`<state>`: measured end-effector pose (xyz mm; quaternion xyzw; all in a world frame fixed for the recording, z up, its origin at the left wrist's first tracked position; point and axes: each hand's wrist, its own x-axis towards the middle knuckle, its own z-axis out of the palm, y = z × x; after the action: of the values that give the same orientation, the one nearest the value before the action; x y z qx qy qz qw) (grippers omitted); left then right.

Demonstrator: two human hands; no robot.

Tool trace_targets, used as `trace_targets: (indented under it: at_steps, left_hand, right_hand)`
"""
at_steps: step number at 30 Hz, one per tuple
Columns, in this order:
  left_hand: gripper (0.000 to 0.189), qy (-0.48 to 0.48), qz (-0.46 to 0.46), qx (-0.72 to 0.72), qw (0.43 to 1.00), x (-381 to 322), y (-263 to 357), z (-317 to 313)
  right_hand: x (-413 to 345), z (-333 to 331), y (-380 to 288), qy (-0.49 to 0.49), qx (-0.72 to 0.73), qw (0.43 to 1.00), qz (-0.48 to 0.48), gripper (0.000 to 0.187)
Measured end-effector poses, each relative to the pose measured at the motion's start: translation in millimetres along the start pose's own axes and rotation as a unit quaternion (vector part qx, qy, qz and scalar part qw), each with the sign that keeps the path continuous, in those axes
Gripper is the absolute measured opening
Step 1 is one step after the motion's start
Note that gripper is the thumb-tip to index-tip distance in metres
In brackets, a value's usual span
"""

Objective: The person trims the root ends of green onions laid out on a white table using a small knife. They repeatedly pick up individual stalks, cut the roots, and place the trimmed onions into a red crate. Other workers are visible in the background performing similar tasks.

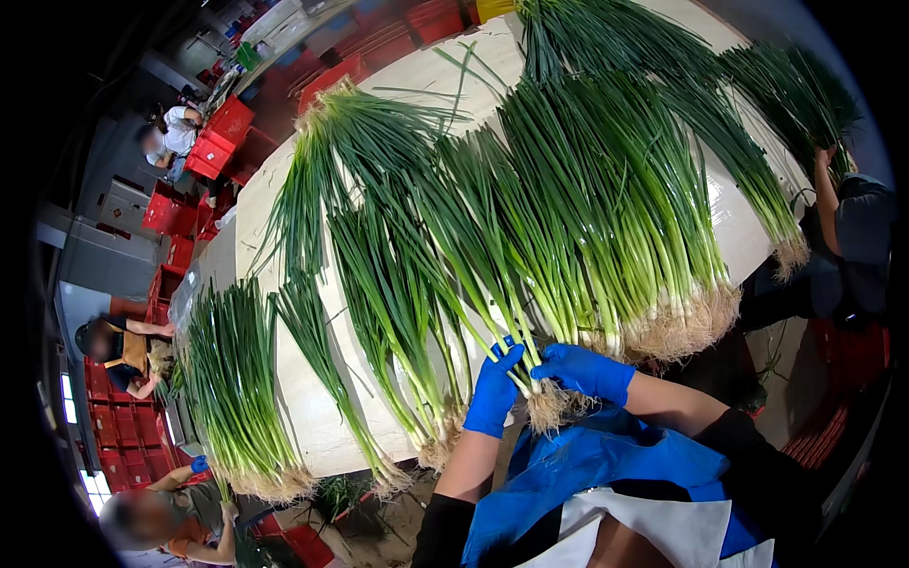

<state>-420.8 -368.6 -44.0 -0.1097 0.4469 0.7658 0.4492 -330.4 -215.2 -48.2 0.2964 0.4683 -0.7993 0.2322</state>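
My left hand (498, 387), in a blue glove, is closed round a few green onion stalks (490, 323) just above their roots. Beside it, my right hand (586, 370), gloved alike, grips the same stalks at their pale lower ends. Their roots (545, 408) hang over the table's near edge, above my blue apron (603, 454). Just right of my hands lies a wide pile of green onions (632, 234), roots towards me. To the left are a small bunch (387, 334) and a thinner one (334, 376). The fingertips are partly hidden by stalks.
More green onions lie at the table's left end (238, 383), far side (355, 135) and back right (618, 35) on the pale tabletop (305, 426). Co-workers stand at left (170, 511) and right (863, 220). Red crates (220, 135) are stacked beyond the table.
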Motion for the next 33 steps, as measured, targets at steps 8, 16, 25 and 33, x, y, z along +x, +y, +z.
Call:
trace_targets:
  at_steps: [8,16,25,33]
  left_hand:
    - [0.041,-0.024,0.001,-0.05,0.998,5.2,-12.1,-11.4]
    - [0.037,0.018,0.004,-0.035,0.999,5.1,-13.4,-27.3]
    - [0.045,0.007,0.004,-0.062,0.998,-4.6,-18.1,-1.6]
    - [0.032,0.072,0.03,-0.025,0.997,3.8,-35.2,7.7]
  right_hand:
    - [-15.0,12.3,13.3,0.066,-0.122,0.979,-0.147,0.028]
    - [-50.7,23.1,-4.5,0.142,-0.27,0.942,-0.14,0.034]
    - [-47.1,24.7,4.0,0.058,-0.134,0.984,-0.098,0.04]
    - [-17.8,22.4,19.7,0.046,-0.077,0.988,-0.124,0.034]
